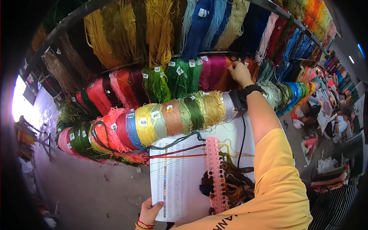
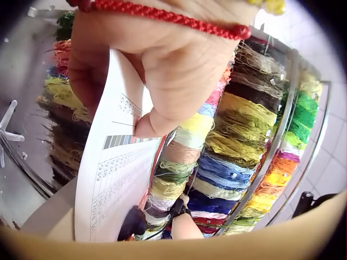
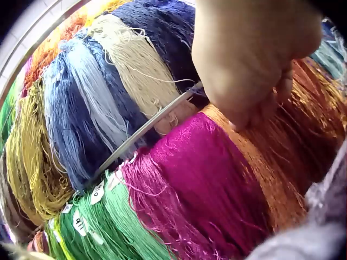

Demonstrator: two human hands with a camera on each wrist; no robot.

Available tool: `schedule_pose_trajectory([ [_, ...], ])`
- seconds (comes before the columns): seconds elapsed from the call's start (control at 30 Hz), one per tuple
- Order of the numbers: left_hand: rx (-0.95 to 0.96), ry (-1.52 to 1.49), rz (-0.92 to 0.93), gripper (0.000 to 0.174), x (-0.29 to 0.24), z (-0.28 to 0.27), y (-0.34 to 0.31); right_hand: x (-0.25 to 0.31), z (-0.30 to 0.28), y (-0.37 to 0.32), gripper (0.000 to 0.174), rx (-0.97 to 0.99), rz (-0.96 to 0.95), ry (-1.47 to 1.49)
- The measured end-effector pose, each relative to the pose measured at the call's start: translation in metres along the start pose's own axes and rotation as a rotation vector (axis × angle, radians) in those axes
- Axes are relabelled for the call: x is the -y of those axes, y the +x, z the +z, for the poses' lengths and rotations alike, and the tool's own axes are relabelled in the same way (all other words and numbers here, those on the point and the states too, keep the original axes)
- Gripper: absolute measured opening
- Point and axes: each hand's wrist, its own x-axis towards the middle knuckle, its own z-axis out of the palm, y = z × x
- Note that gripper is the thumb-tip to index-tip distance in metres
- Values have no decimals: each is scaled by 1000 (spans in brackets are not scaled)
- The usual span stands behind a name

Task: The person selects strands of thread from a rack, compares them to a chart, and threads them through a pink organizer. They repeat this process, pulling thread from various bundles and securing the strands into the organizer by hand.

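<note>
My left hand (image 1: 148,211) pinches the lower left edge of a white printed sheet (image 1: 174,188) between thumb and fingers. A column of small colour swatches runs down the sheet's table in the left wrist view. Over the sheet lies a pink strip with holes along its edges (image 1: 214,172), with red, dark and brown threads tied through it. My right hand (image 1: 241,74) is up at the hanging rack, fingers curled at the top of an orange-brown thread skein (image 3: 263,165), beside a magenta skein (image 3: 200,168). Its fingertips are partly hidden against the threads.
A front bar carries labelled skeins (image 1: 174,117) in many colours, close below my right forearm. More skeins (image 1: 111,34) hang from a metal rail behind. A dark cord (image 1: 242,142) dangles by the sheet. Further thread bundles (image 1: 333,115) lie at the far right.
</note>
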Motion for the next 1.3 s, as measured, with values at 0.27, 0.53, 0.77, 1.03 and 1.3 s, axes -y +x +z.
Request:
schedule_pose_trajectory([
  [0.27, 14, -17, 18, 25, -2, 2, 3, -22, 21, 6, 18, -94, 3, 256],
  [0.53, 2, 204, -25, 25, -23, 7, -6, -35, 28, 8, 20, -19, 32, 329],
  [0.77, -4, 201, -1, 25, -28, 13, -10, -73, -5, 13, 26, -76, 280, 162],
  [1.03, -4, 183, -41, 25, -19, 9, -8, -68, -11, 16, 23, -152, 266, 180],
  [1.3, -12, 179, -39, 27, -21, 11, -10, -74, -4, 19, 22, -123, 265, 219],
])
